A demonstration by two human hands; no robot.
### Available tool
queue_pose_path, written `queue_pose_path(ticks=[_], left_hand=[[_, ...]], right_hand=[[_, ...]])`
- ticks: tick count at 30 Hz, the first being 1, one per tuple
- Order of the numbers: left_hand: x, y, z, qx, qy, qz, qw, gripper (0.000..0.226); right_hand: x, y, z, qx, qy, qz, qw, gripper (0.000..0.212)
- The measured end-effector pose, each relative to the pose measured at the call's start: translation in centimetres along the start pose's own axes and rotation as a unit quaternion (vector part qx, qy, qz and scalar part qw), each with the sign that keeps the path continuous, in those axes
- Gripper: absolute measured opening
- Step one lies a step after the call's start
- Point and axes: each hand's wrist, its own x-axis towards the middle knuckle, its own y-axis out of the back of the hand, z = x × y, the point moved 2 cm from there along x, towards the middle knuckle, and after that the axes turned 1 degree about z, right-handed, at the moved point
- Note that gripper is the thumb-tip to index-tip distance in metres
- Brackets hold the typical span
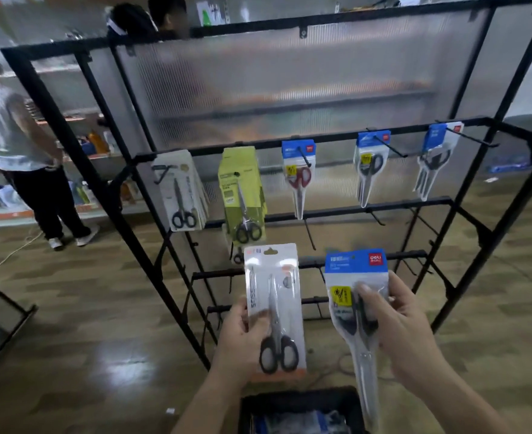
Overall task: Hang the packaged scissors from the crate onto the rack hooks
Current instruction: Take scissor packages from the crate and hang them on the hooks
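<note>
Lying in black crate [299, 398], blue packs [289, 422]

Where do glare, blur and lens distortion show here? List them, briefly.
Head view: glare streaks the white-carded black-handled scissors pack in the left hand and pools on the glossy wood-pattern floor. Head view: the bars of the black metal rack bow outward, wide-angle distortion. Head view: the black plastic crate is blurred, as is the lower end of the blue-topped clear scissors pack in the right hand.

In my left hand [236, 343] stands a white pack of black-handled scissors [274, 277]; my right hand [402, 327] grips a blue-topped pack [357, 264], both upright.
</note>
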Motion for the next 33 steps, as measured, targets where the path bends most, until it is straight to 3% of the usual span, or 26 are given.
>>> queue_pose_path(ticks=[7, 10, 16, 22, 29, 33], left_hand=[[1.6, 1.5, 0.2, 0.051, 0.036, 0.115, 0.991, 0.002], [1.8, 2.1, 0.0, 0.082, 0.041, 0.113, 0.989, 0.011], [3.3, 4.6, -1.5, 0.147, 0.029, 0.122, 0.981, 0.007], [8.2, 7.0, -3.0, 0.166, 0.055, 0.065, 0.982, 0.007], [16.3, 11.1, -4.6, 0.288, 0.018, -0.032, 0.957, 0.019], [20.4, 12.3, -6.0, 0.271, 0.017, -0.064, 0.960, 0.018]], right_hand=[[1.9, 0.6, 0.1, -0.040, -0.015, -0.042, 0.998, 0.019], [2.9, 0.1, 1.1, -0.065, -0.037, -0.063, 0.995, 0.014], [4.2, -1.0, 3.2, -0.088, -0.074, -0.091, 0.989, 0.016], [4.7, -3.9, 4.4, -0.093, -0.090, -0.057, 0.990, 0.017], [4.0, -12.4, 7.0, -0.090, -0.116, 0.009, 0.989, 0.016], [3.0, -14.8, 8.6, -0.068, -0.119, 0.087, 0.987, 0.017]])
